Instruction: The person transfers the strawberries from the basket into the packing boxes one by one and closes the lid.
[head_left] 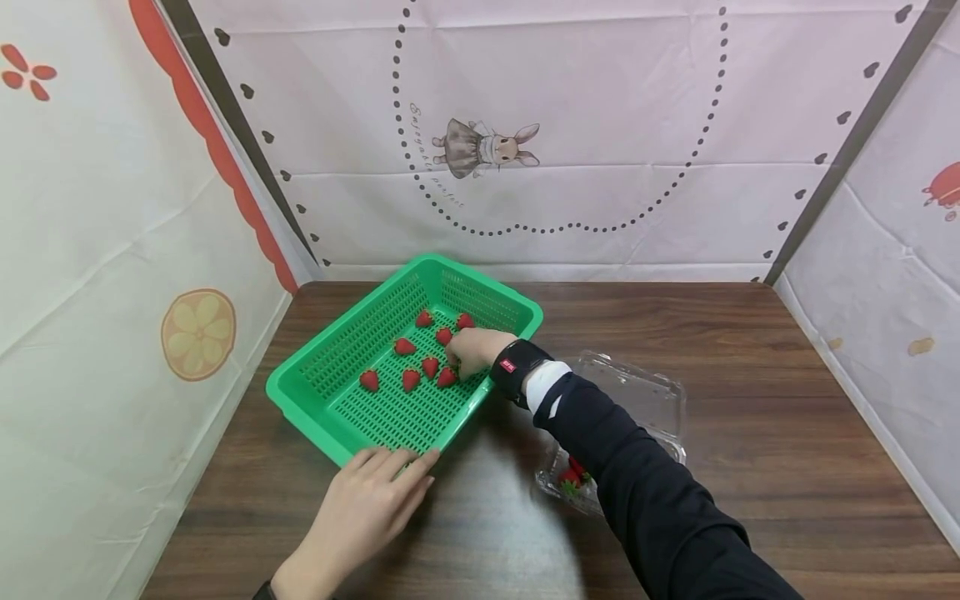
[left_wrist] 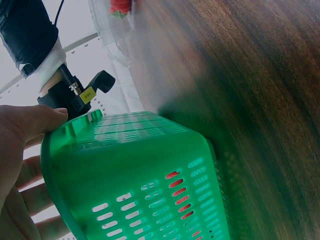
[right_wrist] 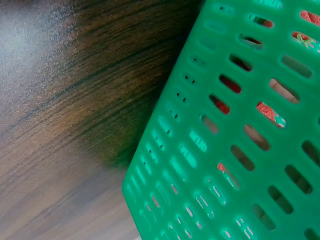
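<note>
Dark wooden table [head_left: 750,400], white rabbit-print backdrop [head_left: 600,125], orange-slice print on the left cloth wall [head_left: 198,333]

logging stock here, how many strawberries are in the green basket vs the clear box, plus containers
strawberries in the green basket: 8 showing, first at; the right hand may hide more
strawberries in the clear box: at least 2, partly hidden by the sleeve
containers: 2
total: 12 things visible
</note>
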